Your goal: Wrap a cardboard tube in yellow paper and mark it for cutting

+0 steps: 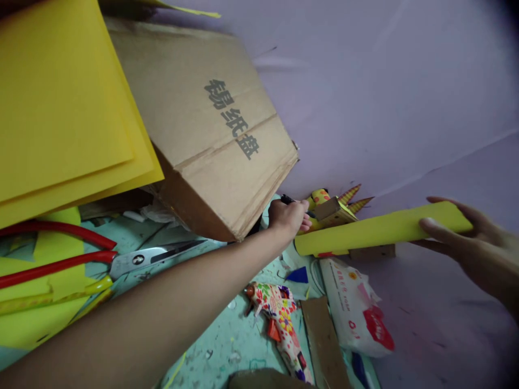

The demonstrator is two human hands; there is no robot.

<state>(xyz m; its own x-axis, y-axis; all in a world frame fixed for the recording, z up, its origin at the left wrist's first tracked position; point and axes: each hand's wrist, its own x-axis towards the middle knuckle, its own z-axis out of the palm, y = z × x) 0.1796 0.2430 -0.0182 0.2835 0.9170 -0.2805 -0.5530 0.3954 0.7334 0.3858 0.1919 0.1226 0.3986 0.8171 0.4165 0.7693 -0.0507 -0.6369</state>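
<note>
My left hand (286,219) is closed, fingers curled round a slim black pen (287,199), beside the lower corner of a cardboard box. In my right hand (474,237), between thumb and fingers, is a long yellow paper roll (377,229). Its far end points left, just below my left hand's fingertips. Partly hidden behind the roll stands a small yellow cardboard figure (328,208) with orange-patterned spikes. A floral glue gun (279,319) lies on the table below my left wrist.
The large cardboard box (211,124) leans near the pale purple wall (385,92). Yellow sheets (68,113) overhang at the left, above red-handled scissors (133,262). A white tissue packet (354,308), a cardboard strip (324,340) and a blue scrap (298,275) lie on the green table (227,340).
</note>
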